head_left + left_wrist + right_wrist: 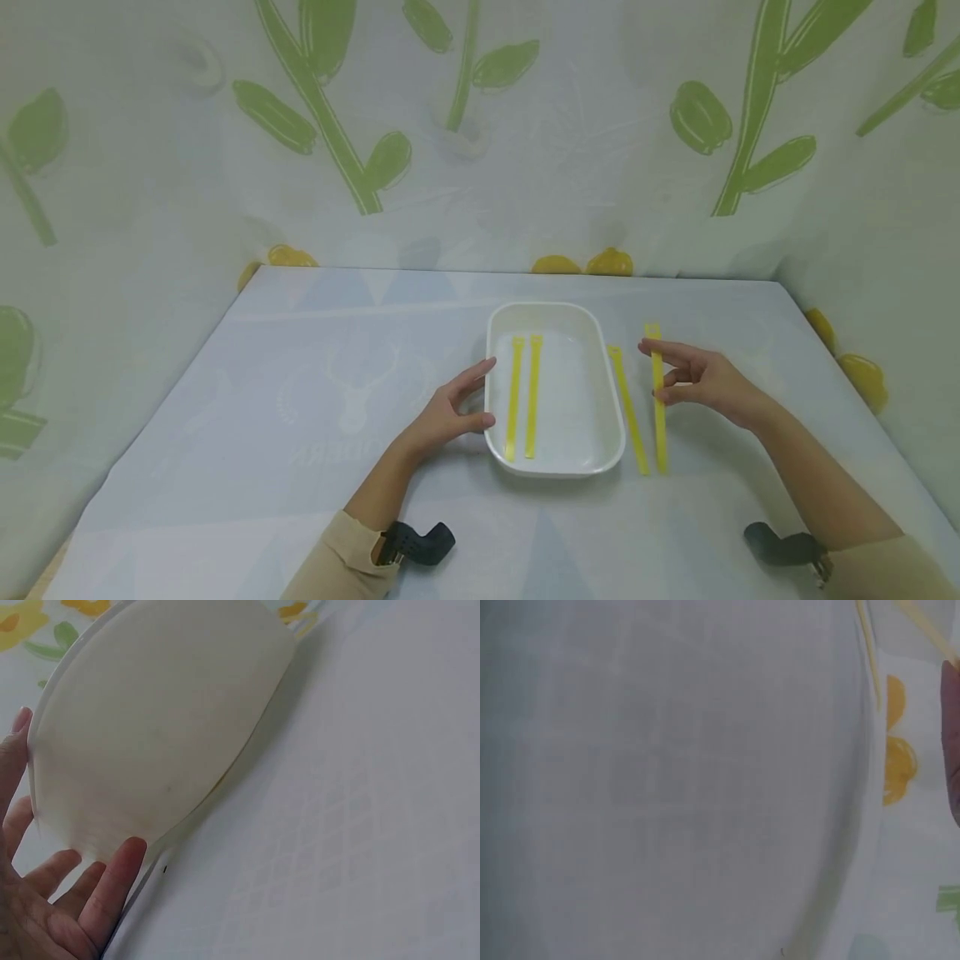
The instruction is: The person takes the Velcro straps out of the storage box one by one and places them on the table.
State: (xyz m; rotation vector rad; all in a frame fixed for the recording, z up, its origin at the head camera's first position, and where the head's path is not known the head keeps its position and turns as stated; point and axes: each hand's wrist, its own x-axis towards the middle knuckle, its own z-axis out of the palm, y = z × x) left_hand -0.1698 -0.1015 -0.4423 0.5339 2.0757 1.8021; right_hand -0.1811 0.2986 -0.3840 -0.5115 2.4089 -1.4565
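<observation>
my right hand has a thin pinch grip on a yellow strip; it could slip, while my left hand, fingers loose, could nudge the tray.

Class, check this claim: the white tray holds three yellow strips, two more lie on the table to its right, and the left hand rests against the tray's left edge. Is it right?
Not quite. The head view shows two yellow strips in the white tray, not three. Two more lie on the table to its right, and the left hand rests against the tray's left edge.
</observation>
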